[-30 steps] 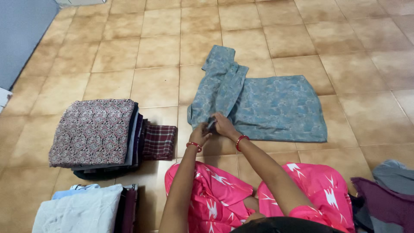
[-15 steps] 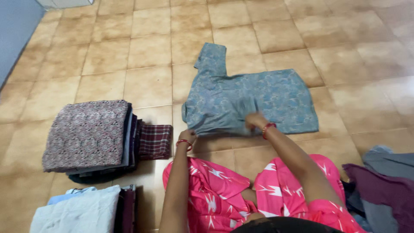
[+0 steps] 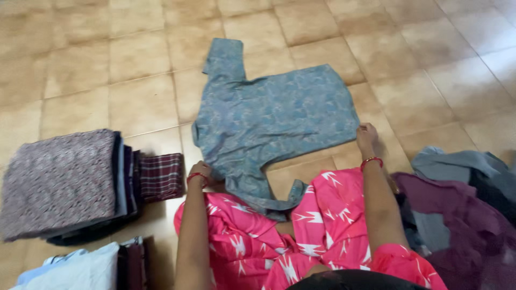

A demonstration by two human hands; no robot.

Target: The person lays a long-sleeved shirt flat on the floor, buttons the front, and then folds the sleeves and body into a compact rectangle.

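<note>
A blue-grey patterned shirt (image 3: 274,121) lies spread flat on the tan tiled floor in front of me, one sleeve pointing away and another trailing toward my pink-clad knees (image 3: 301,225). My left hand (image 3: 201,172) rests at the shirt's near left corner, fingers curled on the cloth edge. At the near right corner my right hand (image 3: 366,137) presses on the hem. Both wrists wear red bangles.
A stack of folded clothes (image 3: 64,180) topped by a brown patterned piece sits at left, with a dark plaid piece (image 3: 160,176) beside it. Another folded pile (image 3: 80,268) lies at the bottom left. A heap of loose grey and maroon garments (image 3: 462,204) lies at right.
My hands, together at the middle a second ago, have moved apart to the shirt's two near corners. The folded-over shirt is now spread open and flat.
</note>
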